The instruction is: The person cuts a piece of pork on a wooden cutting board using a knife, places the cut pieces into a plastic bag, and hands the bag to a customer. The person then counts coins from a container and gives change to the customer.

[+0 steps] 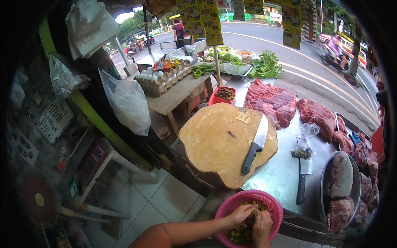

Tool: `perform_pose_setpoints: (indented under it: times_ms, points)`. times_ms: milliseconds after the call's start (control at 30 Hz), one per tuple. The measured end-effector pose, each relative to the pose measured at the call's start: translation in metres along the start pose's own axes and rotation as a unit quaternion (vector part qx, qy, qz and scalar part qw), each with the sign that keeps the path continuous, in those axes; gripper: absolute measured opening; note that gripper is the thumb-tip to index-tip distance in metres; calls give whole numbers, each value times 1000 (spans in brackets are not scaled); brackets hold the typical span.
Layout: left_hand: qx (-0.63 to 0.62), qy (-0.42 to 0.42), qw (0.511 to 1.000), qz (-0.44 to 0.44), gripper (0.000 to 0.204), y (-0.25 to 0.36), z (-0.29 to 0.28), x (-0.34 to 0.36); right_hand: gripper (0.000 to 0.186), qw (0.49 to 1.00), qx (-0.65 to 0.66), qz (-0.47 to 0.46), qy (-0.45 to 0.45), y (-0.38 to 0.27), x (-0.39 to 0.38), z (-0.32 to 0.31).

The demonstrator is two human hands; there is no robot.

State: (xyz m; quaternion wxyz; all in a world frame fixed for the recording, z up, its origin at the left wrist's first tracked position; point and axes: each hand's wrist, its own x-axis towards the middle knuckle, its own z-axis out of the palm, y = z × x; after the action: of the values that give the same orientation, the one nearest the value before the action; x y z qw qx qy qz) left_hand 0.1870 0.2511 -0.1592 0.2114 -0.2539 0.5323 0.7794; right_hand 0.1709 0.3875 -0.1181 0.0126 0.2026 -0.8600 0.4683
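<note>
At a roadside meat stall, both hands work inside a pink basket (271,206) at six o'clock. The left hand (242,213) and right hand (261,225) curl their fingers around what appear to be chopped green vegetables (240,234). At twelve o'clock from the basket, a cleaver (255,144) rests on a round wooden chopping block (215,140).

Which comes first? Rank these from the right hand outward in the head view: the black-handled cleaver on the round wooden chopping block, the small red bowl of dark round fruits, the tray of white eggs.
From the right hand:
1. Black-handled cleaver, just ahead on the round wooden chopping block.
2. Small red bowl of dark round fruits, beyond the block.
3. Tray of white eggs, far left on the wooden table.
</note>
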Motion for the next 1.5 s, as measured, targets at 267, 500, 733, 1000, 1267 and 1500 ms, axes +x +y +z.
perform_pose_setpoints:
  times_ms: [267,500,733,1000,1267,1500]
  points:
    - [4,-12,998,55,21,5,-7,-13,18,969,193,143,60,-3,0,2]
    - [-198,-73,974,77,23,-6,-5,-3,24,920,313,221,84,1,-4,28]
    - [-262,-20,964,35,28,-8,6,1,27,846,465,242,97,14,0,29]
    - [-354,12,935,11,33,-9,25,-3,34,971,203,106,70,-18,-5,37]
    - [-358,16,933,-13,50,4,33,-21,32,963,230,129,57,-31,6,28]
    - [-365,44,929,-41,43,2,33,-16,31,976,183,116,19,-31,-3,27]
